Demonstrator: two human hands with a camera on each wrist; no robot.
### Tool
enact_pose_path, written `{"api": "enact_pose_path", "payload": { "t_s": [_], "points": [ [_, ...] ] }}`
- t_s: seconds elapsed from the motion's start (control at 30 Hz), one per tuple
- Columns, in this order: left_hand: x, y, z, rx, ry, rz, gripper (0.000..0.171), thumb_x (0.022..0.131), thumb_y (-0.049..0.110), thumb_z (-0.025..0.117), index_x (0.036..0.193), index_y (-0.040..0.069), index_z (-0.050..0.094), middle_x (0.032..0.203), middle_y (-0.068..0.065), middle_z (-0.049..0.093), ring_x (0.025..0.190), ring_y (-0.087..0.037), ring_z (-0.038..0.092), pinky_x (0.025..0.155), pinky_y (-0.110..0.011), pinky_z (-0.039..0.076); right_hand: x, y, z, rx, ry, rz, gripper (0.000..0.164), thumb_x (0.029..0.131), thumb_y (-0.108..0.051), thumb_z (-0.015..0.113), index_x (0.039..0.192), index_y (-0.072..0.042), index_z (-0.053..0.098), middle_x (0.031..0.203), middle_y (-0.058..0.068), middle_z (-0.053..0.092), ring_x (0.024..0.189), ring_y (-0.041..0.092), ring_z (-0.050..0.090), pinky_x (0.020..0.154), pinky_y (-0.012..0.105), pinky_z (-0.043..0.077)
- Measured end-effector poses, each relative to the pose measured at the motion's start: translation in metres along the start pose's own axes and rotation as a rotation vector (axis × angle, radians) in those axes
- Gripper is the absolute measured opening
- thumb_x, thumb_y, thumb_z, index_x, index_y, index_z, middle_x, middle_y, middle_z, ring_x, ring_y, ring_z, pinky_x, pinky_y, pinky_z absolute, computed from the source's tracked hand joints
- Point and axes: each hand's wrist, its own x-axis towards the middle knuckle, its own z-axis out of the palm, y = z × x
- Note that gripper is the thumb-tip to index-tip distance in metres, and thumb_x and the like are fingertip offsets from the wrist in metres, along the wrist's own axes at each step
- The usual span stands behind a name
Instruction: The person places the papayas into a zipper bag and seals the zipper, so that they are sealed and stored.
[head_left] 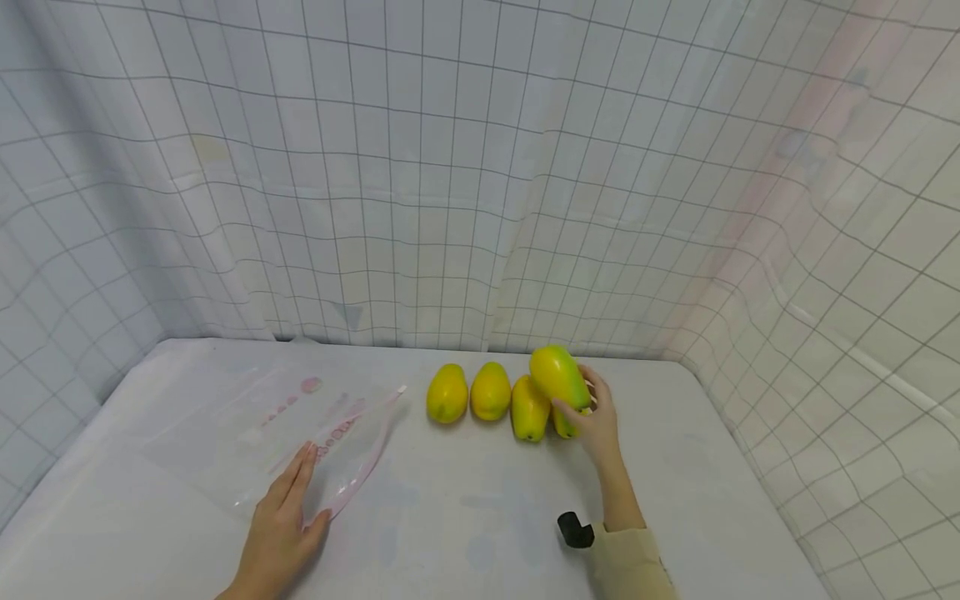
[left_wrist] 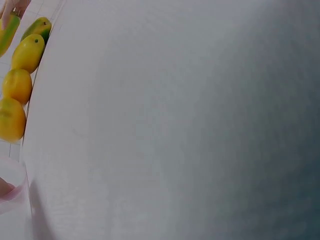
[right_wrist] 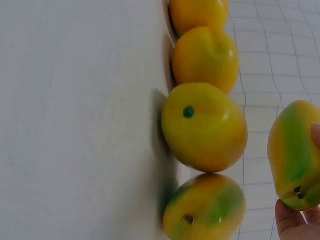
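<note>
My right hand (head_left: 596, 417) grips a yellow-green mango (head_left: 557, 375) and holds it above the right end of a row of mangoes (head_left: 491, 392). In the right wrist view the held mango (right_wrist: 295, 155) shows green streaks and a dark stem spot, with fingertips at its end and side. The rightmost mango of the row (head_left: 564, 423) is partly hidden by the hand. My left hand (head_left: 279, 521) rests with fairly straight fingers on a clear plastic zip bag (head_left: 262, 433). Its thumb lies by the bag's pink-edged mouth, which gapes toward the row.
The bag lies flat on the white table (head_left: 465, 533), left of the row. A black object (head_left: 575, 530) sits by the right sleeve. White grid-patterned curtains (head_left: 450, 208) enclose the table at the back and both sides.
</note>
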Motion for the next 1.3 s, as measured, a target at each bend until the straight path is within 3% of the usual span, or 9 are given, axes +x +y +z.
{"api": "enact_pose_path", "payload": {
  "t_s": [0.2,0.4,0.53,0.63,0.8,0.87,1.03,1.17,1.3],
  "points": [
    [-0.001,-0.001,0.002,0.000,0.003,-0.002,0.093,0.049,0.002,0.072,0.135,-0.004,0.039,0.136,-0.021,0.043,0.122,-0.023,0.042,0.104,-0.006,0.016,-0.005,-0.009,0.021,0.022,-0.067,-0.043,0.066,0.076,-0.018,0.075,0.134,-0.013,0.043,0.134,0.008,0.042,0.119,0.028,0.040,0.100,0.046,0.034],
    [0.000,0.000,0.004,0.003,0.011,-0.005,0.096,0.046,-0.001,0.075,0.135,-0.004,0.039,0.136,-0.021,0.043,0.121,-0.023,0.043,0.104,-0.006,0.016,-0.014,-0.026,0.038,0.048,-0.138,-0.042,0.065,0.075,-0.014,0.075,0.133,-0.012,0.044,0.132,0.008,0.046,0.116,0.026,0.043,0.095,0.041,0.038],
    [0.001,0.002,0.005,0.007,0.009,-0.005,0.096,0.047,0.000,0.074,0.135,-0.005,0.038,0.136,-0.021,0.042,0.107,-0.037,0.049,0.103,-0.005,0.016,-0.024,-0.048,0.046,0.059,-0.192,-0.051,0.064,0.075,-0.007,0.074,0.132,-0.005,0.044,0.131,0.013,0.046,0.115,0.030,0.043,0.094,0.043,0.038],
    [0.002,0.003,0.005,0.001,0.011,-0.003,0.091,0.050,0.004,0.071,0.135,-0.005,0.039,0.137,-0.021,0.042,0.101,-0.041,0.049,0.103,-0.005,0.016,-0.032,-0.059,0.053,0.061,-0.232,-0.061,0.063,0.076,-0.004,0.072,0.131,0.000,0.043,0.131,0.016,0.046,0.115,0.034,0.043,0.095,0.046,0.038],
    [0.001,0.003,0.008,-0.008,0.011,-0.001,0.089,0.053,0.007,0.069,0.135,-0.005,0.038,0.138,-0.020,0.041,0.106,-0.038,0.049,0.103,-0.005,0.016,-0.039,-0.049,0.068,0.076,-0.293,-0.086,0.063,0.076,-0.008,0.073,0.132,-0.004,0.043,0.132,0.012,0.045,0.115,0.029,0.043,0.096,0.044,0.038],
    [0.001,0.003,0.009,-0.002,0.014,-0.008,0.079,0.067,0.018,0.068,0.135,-0.006,0.037,0.138,-0.019,0.040,0.112,-0.034,0.047,0.103,-0.006,0.016,-0.042,-0.049,0.073,0.078,-0.321,-0.092,0.063,0.077,-0.008,0.073,0.132,-0.005,0.043,0.133,0.011,0.045,0.116,0.029,0.043,0.097,0.044,0.038],
    [0.000,0.004,0.010,0.000,0.016,-0.012,0.073,0.075,0.027,0.061,0.136,-0.006,0.037,0.138,-0.020,0.040,0.114,-0.031,0.046,0.103,-0.005,0.015,-0.053,-0.063,0.084,0.054,-0.399,-0.097,0.061,0.077,-0.004,0.071,0.131,-0.001,0.043,0.132,0.015,0.044,0.117,0.030,0.043,0.097,0.044,0.038],
    [0.001,0.005,0.010,0.000,0.018,-0.004,0.091,0.052,0.004,0.072,0.135,-0.006,0.037,0.137,-0.020,0.041,0.104,-0.039,0.049,0.103,-0.005,0.016,-0.060,-0.067,0.095,0.030,-0.458,-0.133,0.060,0.078,-0.005,0.071,0.131,-0.001,0.044,0.130,0.014,0.045,0.113,0.027,0.044,0.094,0.041,0.040],
    [0.002,0.007,0.010,0.012,0.021,-0.009,0.100,0.043,-0.003,0.076,0.135,-0.006,0.038,0.136,-0.021,0.042,0.104,-0.038,0.049,0.104,-0.006,0.015,-0.066,-0.071,0.105,0.016,-0.514,-0.171,0.059,0.077,-0.004,0.071,0.129,-0.001,0.045,0.127,0.014,0.048,0.109,0.027,0.046,0.090,0.033,0.043]
  ]
}}
